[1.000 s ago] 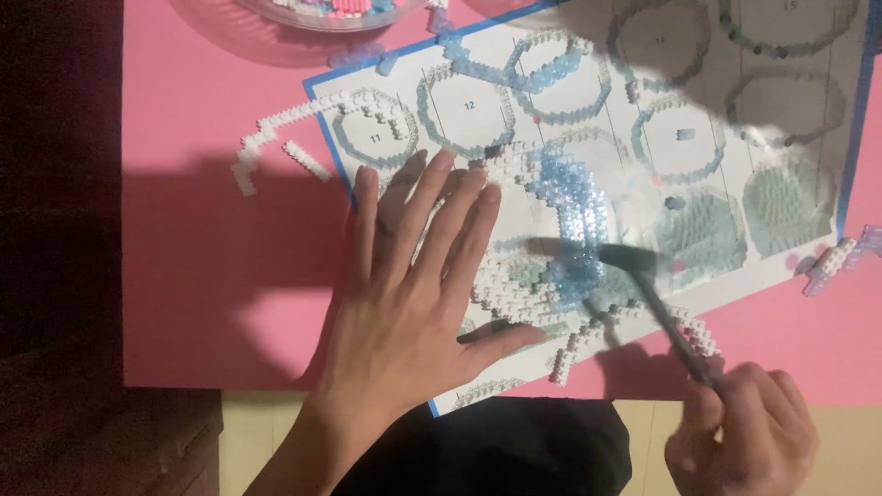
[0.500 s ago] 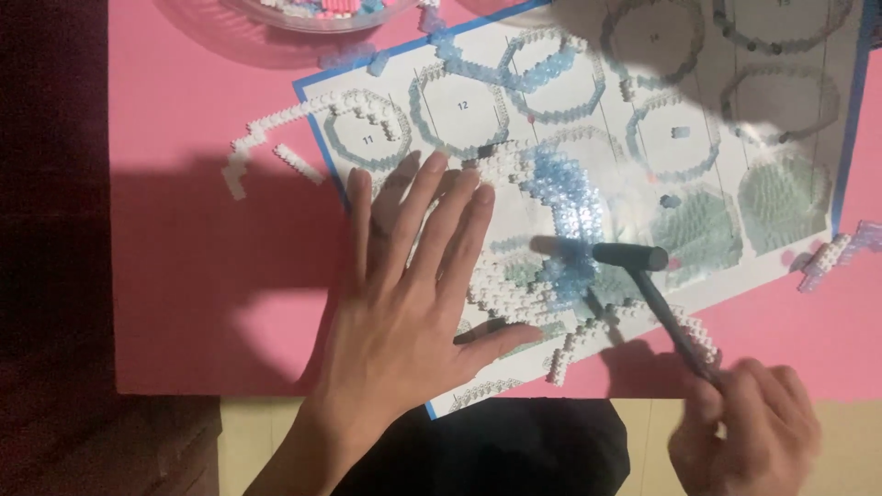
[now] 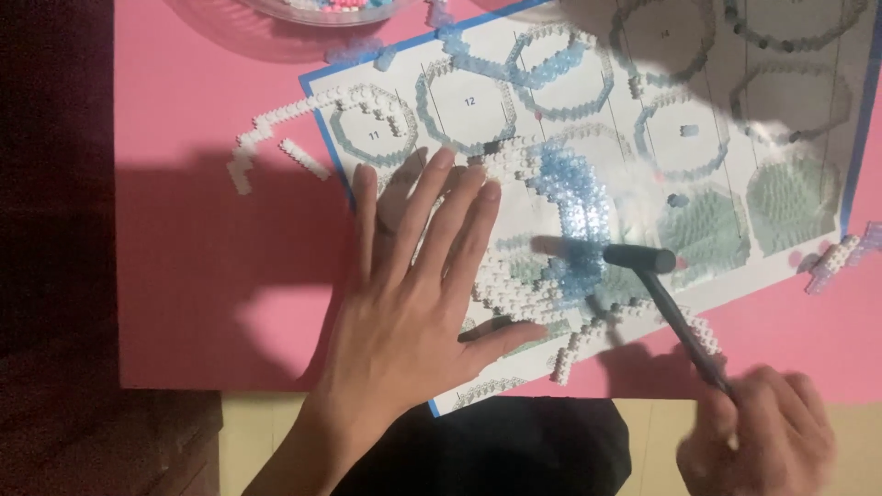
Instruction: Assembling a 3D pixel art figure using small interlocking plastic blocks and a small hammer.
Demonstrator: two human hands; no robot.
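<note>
Small black hammer (image 3: 654, 276): its head lies level over the blue-and-white brick model (image 3: 551, 239), its slim handle slanting toward the near right into the right hand (image 3: 758, 441). The model, partly built from tiny bricks, lies flat on the white instruction sheet (image 3: 588, 101), beneath the spread left hand (image 3: 404, 312).
</note>
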